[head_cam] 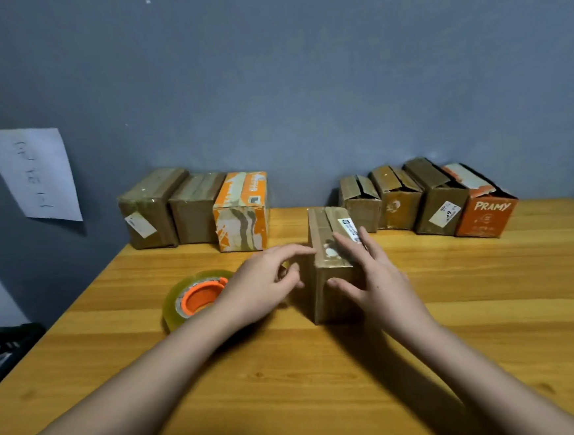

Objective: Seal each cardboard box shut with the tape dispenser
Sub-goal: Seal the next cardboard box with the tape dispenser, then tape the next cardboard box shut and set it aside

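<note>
Hands steady one box in the middle of the desk

Forearms come in from the near edge of the desk (292, 388) and meet around a single cardboard box (329, 293), which stands a little right of the middle, its long side pointing away from the person. The right hand (376, 279) lies on this box with straight fingers over the top seam and the thumb against the near face; its grip is wide and flat, pressing and not closing around anything. I judge that it holds the flaps down, or rubs tape flat. The left hand (267, 284) is at the left side of the box, fingers loosely stretched, the index finger touching the top edge. Its grip is also wide and holds nothing; probably it keeps the box from sliding.

Just left of this hand lies the tape dispenser (196, 298), a clear roll on an orange core, flat on the desk and partly hidden by the left wrist. It seems placed there to be in easy reach.

Along the far edge, against the grey wall (302, 78), are two groups. Three boxes at the left (192, 207) have closed tops with a shine like tape, so they appear finished. Four boxes at the right (428, 199) show raised or split flaps, so they seem to wait for sealing. A sheet of paper (35, 175) hangs on the wall at the left.
</note>
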